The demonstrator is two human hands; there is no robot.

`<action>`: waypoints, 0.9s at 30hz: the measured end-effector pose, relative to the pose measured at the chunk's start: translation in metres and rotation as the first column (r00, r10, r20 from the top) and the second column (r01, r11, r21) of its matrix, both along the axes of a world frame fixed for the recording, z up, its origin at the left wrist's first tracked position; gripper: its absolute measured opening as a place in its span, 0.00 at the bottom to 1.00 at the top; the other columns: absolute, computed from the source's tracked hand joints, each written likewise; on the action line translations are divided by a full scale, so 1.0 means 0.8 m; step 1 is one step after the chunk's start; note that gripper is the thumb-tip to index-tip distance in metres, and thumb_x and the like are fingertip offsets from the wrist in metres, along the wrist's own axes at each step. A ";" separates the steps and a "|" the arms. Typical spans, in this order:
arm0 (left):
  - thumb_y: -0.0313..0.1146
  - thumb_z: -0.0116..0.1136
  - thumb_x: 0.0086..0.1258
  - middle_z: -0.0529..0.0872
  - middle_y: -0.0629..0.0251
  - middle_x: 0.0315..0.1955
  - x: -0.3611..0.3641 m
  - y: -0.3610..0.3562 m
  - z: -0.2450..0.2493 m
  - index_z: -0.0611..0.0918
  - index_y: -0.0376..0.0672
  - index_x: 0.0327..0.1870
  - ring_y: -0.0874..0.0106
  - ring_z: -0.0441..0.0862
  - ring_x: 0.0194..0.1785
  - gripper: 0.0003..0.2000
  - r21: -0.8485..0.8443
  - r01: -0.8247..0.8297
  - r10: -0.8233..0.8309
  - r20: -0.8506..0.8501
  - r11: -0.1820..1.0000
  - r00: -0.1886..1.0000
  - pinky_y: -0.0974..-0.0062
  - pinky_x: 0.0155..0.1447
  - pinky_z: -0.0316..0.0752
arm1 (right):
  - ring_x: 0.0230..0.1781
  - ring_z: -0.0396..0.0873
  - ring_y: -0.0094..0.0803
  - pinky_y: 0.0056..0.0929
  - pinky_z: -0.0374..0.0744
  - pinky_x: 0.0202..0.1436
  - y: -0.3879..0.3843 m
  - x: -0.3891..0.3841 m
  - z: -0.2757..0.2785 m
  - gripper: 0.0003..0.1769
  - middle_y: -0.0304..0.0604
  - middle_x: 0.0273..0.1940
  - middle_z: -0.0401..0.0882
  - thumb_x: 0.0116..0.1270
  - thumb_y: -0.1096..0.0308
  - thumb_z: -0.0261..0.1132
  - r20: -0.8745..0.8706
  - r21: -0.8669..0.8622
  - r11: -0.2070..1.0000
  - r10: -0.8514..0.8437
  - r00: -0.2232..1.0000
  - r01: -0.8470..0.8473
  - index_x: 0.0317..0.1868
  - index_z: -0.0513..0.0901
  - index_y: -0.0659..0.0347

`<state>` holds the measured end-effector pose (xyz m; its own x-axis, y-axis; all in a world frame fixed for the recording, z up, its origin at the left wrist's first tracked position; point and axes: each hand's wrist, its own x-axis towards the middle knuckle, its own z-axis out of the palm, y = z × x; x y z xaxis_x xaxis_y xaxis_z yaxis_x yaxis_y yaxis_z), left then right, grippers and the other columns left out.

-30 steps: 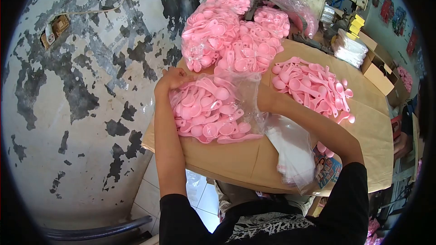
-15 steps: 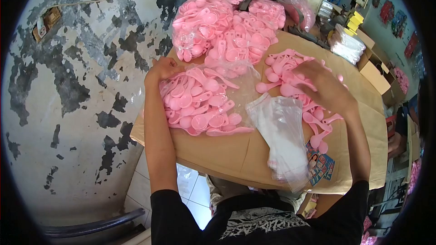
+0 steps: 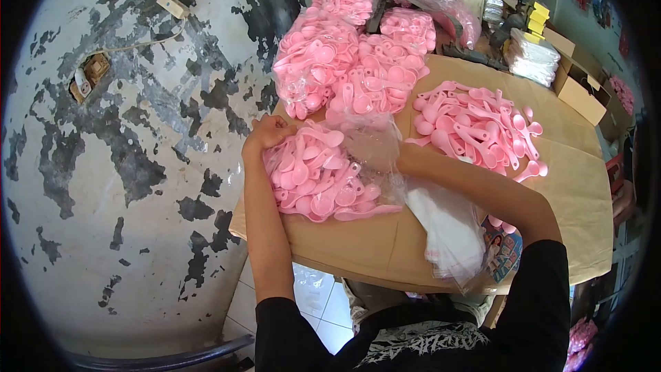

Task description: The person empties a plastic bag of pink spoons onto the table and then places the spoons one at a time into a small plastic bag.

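A clear plastic bag [image 3: 387, 127] full of pink plastic scoop spoons [image 3: 320, 176] lies on the cardboard-covered table in front of me. At the bag's upper left edge, my left hand [image 3: 268, 132] has its fingers curled and closed on the plastic. My right hand [image 3: 372, 148] reaches leftward into the bag's mouth, against the spoons; the film and blur hide its fingers. Behind my right forearm is a loose heap of pink scoop spoons [image 3: 475, 124]. A stack of empty clear bags [image 3: 447, 227] rests partly under that forearm.
Several filled bags of pink spoons [image 3: 317, 55] are piled at the back. A printed card sheet [image 3: 505, 251] lies near the front edge. Back right are white packets [image 3: 530, 58], yellow blocks [image 3: 538, 19] and an open carton [image 3: 582, 93]. A peeling wall [image 3: 138, 165] stands on the left.
My right hand has moved left from the loose spoon heap into the bag. My left hand stays at the bag's edge. The whole view has shifted slightly.
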<state>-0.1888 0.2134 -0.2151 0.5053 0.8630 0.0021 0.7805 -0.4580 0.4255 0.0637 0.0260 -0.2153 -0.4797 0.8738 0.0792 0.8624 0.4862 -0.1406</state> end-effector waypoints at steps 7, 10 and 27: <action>0.66 0.69 0.54 0.89 0.58 0.30 0.001 -0.001 -0.004 0.87 0.41 0.32 0.60 0.86 0.42 0.30 0.029 0.005 -0.005 0.006 1.000 1.000 0.51 0.76 0.48 | 0.52 0.79 0.53 0.45 0.77 0.55 -0.044 0.029 0.031 0.15 0.57 0.48 0.80 0.72 0.69 0.54 -0.367 0.219 0.976 0.089 0.926 -0.007 0.55 0.74 0.65; 0.67 0.68 0.53 0.89 0.58 0.29 0.000 0.001 -0.002 0.87 0.41 0.34 0.59 0.86 0.42 0.32 -0.027 0.015 -0.014 0.011 1.000 1.000 0.50 0.77 0.46 | 0.48 0.80 0.53 0.45 0.78 0.51 -0.093 0.044 0.084 0.13 0.56 0.46 0.81 0.74 0.68 0.54 -0.391 0.022 0.979 -0.176 0.904 0.200 0.53 0.76 0.65; 0.69 0.67 0.54 0.88 0.58 0.28 0.002 -0.003 0.000 0.86 0.41 0.33 0.58 0.86 0.41 0.33 0.018 0.014 -0.013 -0.025 1.000 1.000 0.52 0.79 0.44 | 0.58 0.75 0.47 0.42 0.74 0.62 -0.144 0.081 0.071 0.15 0.49 0.55 0.78 0.67 0.69 0.64 -0.251 0.105 0.994 0.019 0.968 0.008 0.53 0.81 0.62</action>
